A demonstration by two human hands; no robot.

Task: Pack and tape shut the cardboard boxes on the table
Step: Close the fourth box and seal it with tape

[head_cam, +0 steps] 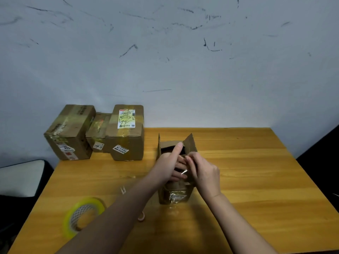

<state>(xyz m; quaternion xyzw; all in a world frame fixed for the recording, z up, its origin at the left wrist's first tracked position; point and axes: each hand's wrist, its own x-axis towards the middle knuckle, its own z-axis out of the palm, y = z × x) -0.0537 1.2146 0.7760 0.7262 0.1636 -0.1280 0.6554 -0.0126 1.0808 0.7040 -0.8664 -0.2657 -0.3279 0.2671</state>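
Wall (165, 52): pale grey, scuffed with dark marks, fills the upper half of the frame.
Table (256, 180): yellow-orange wood grain, covers the lower half, its far edge against the wall.
Left box (68, 132): closed cardboard carton at the table's far left corner, taped with yellowish tape, a label on its near face.
Labelled box (126, 134): closed carton right of it, a white shipping label on top, tape across the label, a small sticker on the front.
Middle box (98, 132): a smaller closed carton wedged between those two, touching both.
Open box (174, 191): small carton at centre frame, well apart from the three closed ones; its far flaps stand upright, shiny tape shows on its near face.
Tape roll (82, 217): yellowish transparent roll lying flat at lower left, partly hidden by the left forearm.
Left hand (169, 162): over the open box's top, index finger stretched toward the far flap, other fingers laid flat on the near flaps, gripping nothing.
Right hand (205, 171): just beside the left hand, touching it, fingers curled at the box top; a glinting sliver of tape sits near its fingertips, but I cannot tell whether it pinches it.
Tape scrap (123, 190): small clear piece on the table left of the open box.
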